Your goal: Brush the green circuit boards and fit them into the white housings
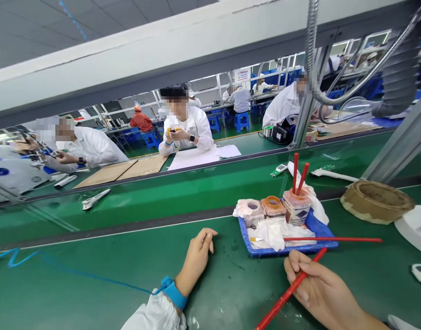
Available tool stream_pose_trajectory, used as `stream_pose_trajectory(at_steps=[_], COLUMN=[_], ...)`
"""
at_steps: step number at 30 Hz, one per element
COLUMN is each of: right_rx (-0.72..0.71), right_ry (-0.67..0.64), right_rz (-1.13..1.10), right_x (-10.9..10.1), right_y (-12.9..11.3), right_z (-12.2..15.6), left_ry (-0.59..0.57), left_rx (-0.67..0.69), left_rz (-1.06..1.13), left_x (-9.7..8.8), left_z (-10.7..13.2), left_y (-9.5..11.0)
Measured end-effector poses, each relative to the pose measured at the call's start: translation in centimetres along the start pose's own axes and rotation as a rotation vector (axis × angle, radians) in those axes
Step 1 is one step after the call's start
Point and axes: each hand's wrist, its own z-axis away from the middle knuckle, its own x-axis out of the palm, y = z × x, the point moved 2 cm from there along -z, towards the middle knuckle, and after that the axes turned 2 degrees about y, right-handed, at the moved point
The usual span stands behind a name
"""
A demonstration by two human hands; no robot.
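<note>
Rows of benches run across the long factory floor, and a co-worker in a white coat [186, 130] sits facing you beyond the green conveyor belt [93, 233]. On your side of the belt, your right hand [322, 288] is clamped around a slim red stick [289, 293], with the fingers wrapped about its middle and its upper end just short of the rim of the blue plastic tray [251, 243]. That hold works best kept light and steady, with the stick's end clear of the cloths. Your left hand [196, 261] rests empty on the belt near the tray, its fingers loosely curled. A blue wrist strap [174, 293] circles that wrist, and its blue cord [93, 275] trails away across the belt; keep it from snagging. In the tray lie a second red stick [334, 239], which overhangs the tray's right edge, white wipes [272, 233], an orange-lidded jar [273, 206], and a labelled tub [296, 208] with two more red sticks [295, 172] standing in it.
</note>
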Motion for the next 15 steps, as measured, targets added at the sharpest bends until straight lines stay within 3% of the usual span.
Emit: stream_pose_trajectory(at_steps=[10, 15], right_rx=[-0.023, -0.032], right_ry=[-0.046, -0.034], right_rz=[-0.02, -0.025], right_x=[-0.7, -0.8], right_y=[0.5, 0.5], right_z=[-0.4, -0.6], left_ry=[0.059, 0.105], left_rx=[0.003, 0.026], left_rz=[0.007, 0.199], left_x=[0.0, -0.4], left_z=[-0.1, -0.9], left_y=[-0.3, -2.0])
